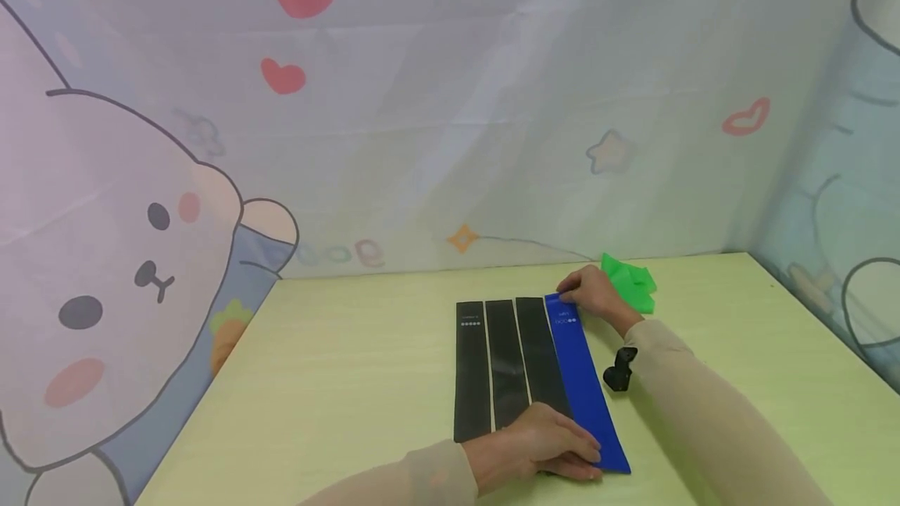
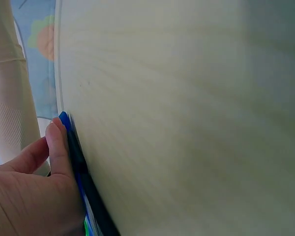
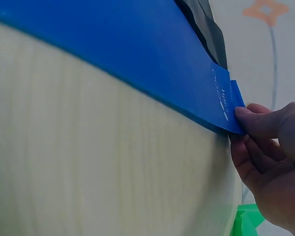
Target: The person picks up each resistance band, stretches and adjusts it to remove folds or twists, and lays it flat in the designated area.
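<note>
A flat blue resistance band (image 1: 589, 397) with white print at its far end lies at the right of several black resistance bands (image 1: 473, 381), side by side on the table. My right hand (image 1: 594, 291) pinches the far end of the blue band between thumb and fingers. In the right wrist view that end (image 3: 223, 105) lifts slightly and a small blue flap shows beyond it. My left hand (image 1: 541, 440) rests across the near ends of the bands, its fairly straight fingers touching the blue band's near left part. It hides the near ends of some black bands.
Crumpled green material (image 1: 629, 283) lies behind my right hand. The pale yellow table (image 1: 337, 365) meets a printed cloth backdrop (image 1: 450, 115) at its back edge, with cloth at both sides too. A black device (image 1: 619, 369) sits at my right wrist.
</note>
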Demonstrator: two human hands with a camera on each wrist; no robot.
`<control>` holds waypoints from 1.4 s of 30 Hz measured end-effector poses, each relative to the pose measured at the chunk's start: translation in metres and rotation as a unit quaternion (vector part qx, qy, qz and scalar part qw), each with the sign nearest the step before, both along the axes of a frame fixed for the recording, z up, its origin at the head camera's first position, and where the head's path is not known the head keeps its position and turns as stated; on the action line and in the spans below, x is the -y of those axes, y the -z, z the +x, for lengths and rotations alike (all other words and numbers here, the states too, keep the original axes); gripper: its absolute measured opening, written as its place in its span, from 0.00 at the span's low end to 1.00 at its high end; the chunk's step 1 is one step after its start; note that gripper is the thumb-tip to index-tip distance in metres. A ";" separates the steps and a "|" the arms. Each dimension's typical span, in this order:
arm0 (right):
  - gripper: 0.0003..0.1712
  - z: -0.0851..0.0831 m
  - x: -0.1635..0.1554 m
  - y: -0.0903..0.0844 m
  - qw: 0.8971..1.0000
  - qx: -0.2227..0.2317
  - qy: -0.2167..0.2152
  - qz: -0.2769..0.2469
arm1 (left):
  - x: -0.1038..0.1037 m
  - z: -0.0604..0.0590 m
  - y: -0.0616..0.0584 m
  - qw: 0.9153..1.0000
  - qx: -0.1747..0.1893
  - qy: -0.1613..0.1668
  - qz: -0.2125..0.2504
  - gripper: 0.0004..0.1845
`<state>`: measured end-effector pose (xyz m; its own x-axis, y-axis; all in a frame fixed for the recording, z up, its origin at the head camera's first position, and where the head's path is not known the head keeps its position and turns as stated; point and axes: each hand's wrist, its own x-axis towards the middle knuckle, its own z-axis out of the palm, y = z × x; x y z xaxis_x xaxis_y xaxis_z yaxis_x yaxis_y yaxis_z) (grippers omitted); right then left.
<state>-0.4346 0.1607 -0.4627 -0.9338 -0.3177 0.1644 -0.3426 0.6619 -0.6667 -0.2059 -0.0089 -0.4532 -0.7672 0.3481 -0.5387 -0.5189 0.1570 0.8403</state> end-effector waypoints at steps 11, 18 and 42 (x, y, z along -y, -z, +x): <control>0.08 -0.001 0.002 0.003 1.000 -0.016 -0.010 0.005 | 0.000 0.000 0.000 1.000 -0.005 0.017 -0.002 0.04; 0.06 0.000 0.001 0.004 1.000 -0.014 -0.015 0.013 | -0.001 0.000 0.000 1.000 -0.004 0.025 -0.004 0.03; 0.07 -0.001 0.004 0.002 0.999 0.004 -0.019 0.032 | -0.002 0.004 0.000 0.999 0.013 0.043 0.000 0.08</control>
<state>-0.4351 0.1565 -0.4652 -0.9218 -0.3632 0.1358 -0.3639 0.6895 -0.6262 -0.2022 -0.0072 -0.4531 -0.7207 0.4122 -0.5574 -0.5247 0.2012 0.8272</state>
